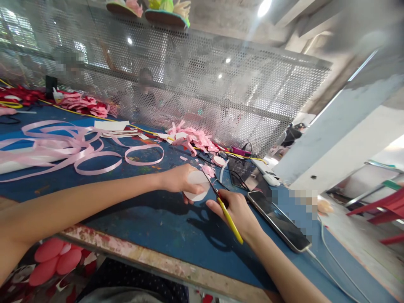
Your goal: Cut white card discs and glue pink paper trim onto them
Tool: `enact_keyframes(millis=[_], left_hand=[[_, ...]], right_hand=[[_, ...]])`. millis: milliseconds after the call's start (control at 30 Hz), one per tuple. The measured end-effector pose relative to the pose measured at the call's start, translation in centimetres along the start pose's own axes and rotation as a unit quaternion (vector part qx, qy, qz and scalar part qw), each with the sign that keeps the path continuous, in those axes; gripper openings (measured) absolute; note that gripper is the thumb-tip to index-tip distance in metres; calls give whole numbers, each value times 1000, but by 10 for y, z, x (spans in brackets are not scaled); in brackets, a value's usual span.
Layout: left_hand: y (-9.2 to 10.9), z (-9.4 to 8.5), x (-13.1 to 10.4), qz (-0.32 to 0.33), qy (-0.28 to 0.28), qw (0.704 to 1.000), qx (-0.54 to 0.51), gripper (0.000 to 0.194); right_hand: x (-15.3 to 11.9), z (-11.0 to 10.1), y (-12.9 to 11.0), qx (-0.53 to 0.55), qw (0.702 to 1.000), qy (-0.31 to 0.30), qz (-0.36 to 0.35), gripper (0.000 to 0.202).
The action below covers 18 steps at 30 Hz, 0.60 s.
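Observation:
Between the thumb and fingers of my left hand (pixel 181 180) is a round white paper disc (pixel 196 191), held above the blue table. My right hand (pixel 235 208) grips a pair of scissors (pixel 229 219) with yellow handles. Their dark blades point up and away, close beside the disc's right edge; whether they touch it I cannot tell. Just beyond the blades lies a small pink scrap (pixel 208 170). Loops of pale pink ribbon (pixel 97 163) spread over the table to the left of my left hand.
A phone (pixel 279 221) on a white cable lies right of my right hand. Pink ribbon pieces (pixel 197 136) are heaped at the back by a perforated metal screen (pixel 202 80). White papers (pixel 112 125) and a yellow cord (pixel 139 127) lie behind. The table's worn edge (pixel 132 248) runs in front.

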<state>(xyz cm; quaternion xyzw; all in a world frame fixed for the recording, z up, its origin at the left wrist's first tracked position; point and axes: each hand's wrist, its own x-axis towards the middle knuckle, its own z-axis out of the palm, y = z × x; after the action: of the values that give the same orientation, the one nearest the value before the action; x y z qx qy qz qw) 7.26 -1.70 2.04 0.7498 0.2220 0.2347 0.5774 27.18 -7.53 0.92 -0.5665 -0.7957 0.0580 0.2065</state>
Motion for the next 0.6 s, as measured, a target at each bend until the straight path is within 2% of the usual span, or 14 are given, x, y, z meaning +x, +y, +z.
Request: enact_keyframes(millis=[133, 267, 367, 433, 500, 600], left_hand=[[2, -2, -1, -8, -5, 1000, -1, 10], [4, -4, 0, -8, -8, 1000, -17, 12], [2, -1, 4, 4, 56, 996, -71, 19], [-1, 5, 7, 24, 121, 982, -146, 26], [-6, 16, 7, 44, 159, 963, -213, 34], [-10, 31, 4, 80, 188, 958, -200, 34]], right_hand=[[0, 1, 1, 19, 1000, -10, 10, 54], [0, 0, 2, 42, 999, 16, 1, 54], [0, -1, 2, 45, 998, 51, 8, 55], [1, -2, 1, 41, 996, 73, 14, 56], [1, -3, 0, 34, 996, 85, 18, 56], [1, -3, -1, 24, 997, 67, 15, 55]])
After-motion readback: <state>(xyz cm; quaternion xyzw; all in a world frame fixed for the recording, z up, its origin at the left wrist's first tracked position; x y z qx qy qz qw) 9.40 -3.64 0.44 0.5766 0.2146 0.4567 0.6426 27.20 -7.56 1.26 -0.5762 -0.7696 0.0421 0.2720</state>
